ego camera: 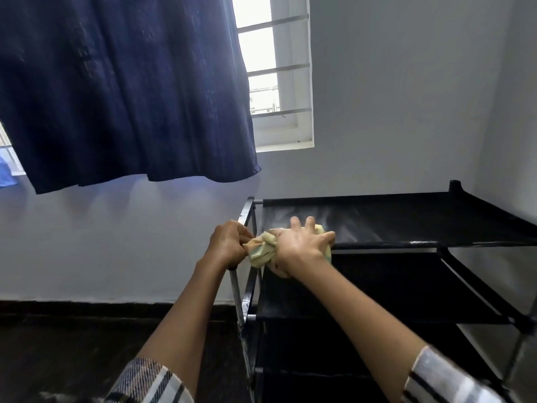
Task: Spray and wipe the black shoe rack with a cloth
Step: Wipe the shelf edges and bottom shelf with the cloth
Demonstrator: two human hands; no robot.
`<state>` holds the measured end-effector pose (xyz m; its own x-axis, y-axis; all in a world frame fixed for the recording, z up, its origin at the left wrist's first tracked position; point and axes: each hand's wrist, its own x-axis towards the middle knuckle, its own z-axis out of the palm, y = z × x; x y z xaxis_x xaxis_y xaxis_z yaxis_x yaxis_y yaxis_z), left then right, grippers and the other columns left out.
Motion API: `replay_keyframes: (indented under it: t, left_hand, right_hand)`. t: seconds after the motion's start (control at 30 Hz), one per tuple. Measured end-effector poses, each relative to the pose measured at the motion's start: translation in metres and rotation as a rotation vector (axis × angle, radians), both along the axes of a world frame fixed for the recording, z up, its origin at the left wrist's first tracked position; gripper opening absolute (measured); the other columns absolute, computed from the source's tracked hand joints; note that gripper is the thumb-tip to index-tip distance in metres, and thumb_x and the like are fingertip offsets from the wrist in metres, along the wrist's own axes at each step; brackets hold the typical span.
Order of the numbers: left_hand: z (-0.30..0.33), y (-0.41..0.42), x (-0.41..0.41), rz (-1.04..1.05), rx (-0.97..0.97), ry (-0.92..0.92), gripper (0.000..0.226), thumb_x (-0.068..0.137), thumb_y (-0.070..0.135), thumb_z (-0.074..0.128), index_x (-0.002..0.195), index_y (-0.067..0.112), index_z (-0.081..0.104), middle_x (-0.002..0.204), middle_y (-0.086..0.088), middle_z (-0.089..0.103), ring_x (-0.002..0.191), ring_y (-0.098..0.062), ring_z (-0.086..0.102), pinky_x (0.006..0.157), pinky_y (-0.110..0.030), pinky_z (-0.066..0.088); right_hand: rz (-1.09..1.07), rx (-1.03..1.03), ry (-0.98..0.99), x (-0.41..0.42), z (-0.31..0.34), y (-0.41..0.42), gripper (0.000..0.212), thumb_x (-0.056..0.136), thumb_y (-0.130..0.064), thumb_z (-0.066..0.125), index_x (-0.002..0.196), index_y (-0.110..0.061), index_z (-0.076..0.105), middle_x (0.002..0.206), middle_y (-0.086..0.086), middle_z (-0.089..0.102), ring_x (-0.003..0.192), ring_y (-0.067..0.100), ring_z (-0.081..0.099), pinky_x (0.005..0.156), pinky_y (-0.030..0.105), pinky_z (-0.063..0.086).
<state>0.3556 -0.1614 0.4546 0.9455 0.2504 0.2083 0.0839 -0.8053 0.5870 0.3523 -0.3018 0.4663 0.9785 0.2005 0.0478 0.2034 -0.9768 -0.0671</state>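
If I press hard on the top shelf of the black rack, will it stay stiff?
Probably not: the top shelf looks like fabric stretched between thin bars, so it may sag. The rack seems light; the left hand grips its frame, perhaps steadying it.

both forearms reach forward, bare below rolled striped sleeves. the left hand (229,242) has its fingers curled tight, knuckles up, gripping. the right hand (302,245) lies palm down just beside it, fingers spread and bent, pressing downward.
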Motion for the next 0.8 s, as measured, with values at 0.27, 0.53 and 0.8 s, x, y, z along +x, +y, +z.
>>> replay_keyframes:
  t: [0.27,0.53,0.8]
  left_hand:
    - [-0.007,-0.003,0.002,0.017,-0.044,-0.049,0.028,0.077,-0.008,0.065,0.099,0.009,0.07,0.097,-0.003,0.073,0.092,-0.01,0.067,0.087,-0.029,0.054]
    - [-0.007,-0.001,-0.003,0.005,-0.046,-0.064,0.028,0.073,-0.009,0.066,0.096,0.006,0.07,0.094,-0.007,0.073,0.08,-0.013,0.066,0.066,-0.023,0.052]
    - [-0.014,-0.002,0.0,0.013,-0.07,-0.118,0.032,0.079,-0.013,0.06,0.103,0.006,0.069,0.099,-0.006,0.073,0.096,-0.013,0.065,0.09,-0.028,0.052]
  right_hand:
    - [-0.102,0.078,-0.253,-0.021,-0.047,-0.031,0.079,0.088,-0.028,0.061,0.148,-0.035,0.012,0.156,0.0,-0.004,0.137,0.038,0.011,0.097,0.054,0.035]
    - [0.133,0.103,-0.346,-0.024,-0.064,0.011,0.074,0.091,-0.028,0.054,0.15,-0.031,0.009,0.157,-0.002,0.008,0.139,0.035,0.009,0.1,0.06,0.024]
    - [-0.108,0.207,-0.435,-0.019,-0.081,-0.035,0.074,0.088,-0.028,0.062,0.148,-0.032,0.019,0.154,-0.005,0.017,0.134,0.035,0.023,0.093,0.05,0.036]
